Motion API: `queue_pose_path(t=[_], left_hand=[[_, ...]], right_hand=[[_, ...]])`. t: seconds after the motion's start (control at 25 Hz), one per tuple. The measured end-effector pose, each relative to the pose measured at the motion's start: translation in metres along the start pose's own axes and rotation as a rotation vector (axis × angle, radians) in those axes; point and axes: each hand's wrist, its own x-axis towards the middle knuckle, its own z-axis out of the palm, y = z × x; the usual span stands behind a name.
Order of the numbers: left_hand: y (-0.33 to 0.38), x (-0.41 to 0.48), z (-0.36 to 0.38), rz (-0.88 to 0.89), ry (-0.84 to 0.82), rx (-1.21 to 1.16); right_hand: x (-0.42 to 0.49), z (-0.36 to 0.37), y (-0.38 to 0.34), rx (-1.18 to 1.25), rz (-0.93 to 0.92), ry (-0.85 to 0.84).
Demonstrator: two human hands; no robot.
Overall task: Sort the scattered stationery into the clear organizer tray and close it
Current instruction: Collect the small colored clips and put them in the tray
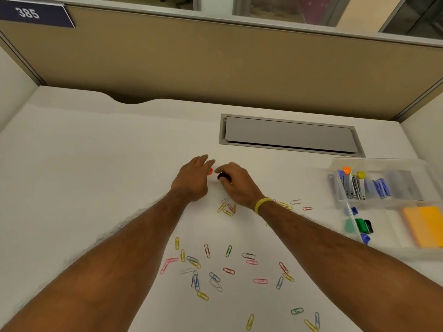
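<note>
The left hand [191,179], fingers straight, touches a small red object [210,171]; the right hand [237,184] beside it pinches a small black object [221,176].

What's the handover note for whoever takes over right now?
Left hand: open, fingertips by a small red item.
Right hand: grips a small black item.
Clear organizer tray: at right, open, already holding sticky notes and binder clips.
Left to do: coloured paper clips scattered on the desk, then close the tray.
</note>
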Motion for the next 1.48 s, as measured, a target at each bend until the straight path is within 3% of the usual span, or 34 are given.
queue_pose_path(t=[0.12,0.24,0.32,0.48,0.68,0.76,0.84,0.96,1.04,1.48], left_hand=[[-0.002,0.006,0.004,0.019,-0.014,0.01],[-0.004,0.007,0.008,0.02,-0.023,0.0],[-0.006,0.005,0.009,0.029,-0.009,-0.016],[-0.008,0.004,0.012,0.062,0.058,-0.014],[-0.009,0.0,0.011,0.012,0.131,-0.148],[-0.002,-0.005,0.011,-0.023,0.192,-0.322],[0.012,-0.011,0.01,-0.119,0.237,-0.558],[0.043,-0.022,0.007,-0.233,0.248,-0.919],[0.064,-0.033,0.006,-0.246,0.241,-1.059],[0.154,-0.104,0.011,-0.051,0.239,-0.873]], right_hand=[[0.008,-0.005,0.007,0.337,0.239,0.211],[0.016,-0.007,0.019,0.223,0.305,0.286],[0.02,-0.008,0.026,0.018,0.274,0.219],[0.027,-0.001,0.036,-0.322,0.258,-0.082],[0.03,0.0,0.037,-0.335,0.231,-0.027],[0.027,-0.002,0.032,-0.124,0.258,0.047],[0.02,-0.005,0.022,0.241,0.387,0.12],[0.001,-0.013,0.007,0.889,0.631,0.12],[-0.016,-0.02,0.005,1.149,0.674,0.108],[-0.124,-0.035,0.008,1.322,0.65,0.215]])
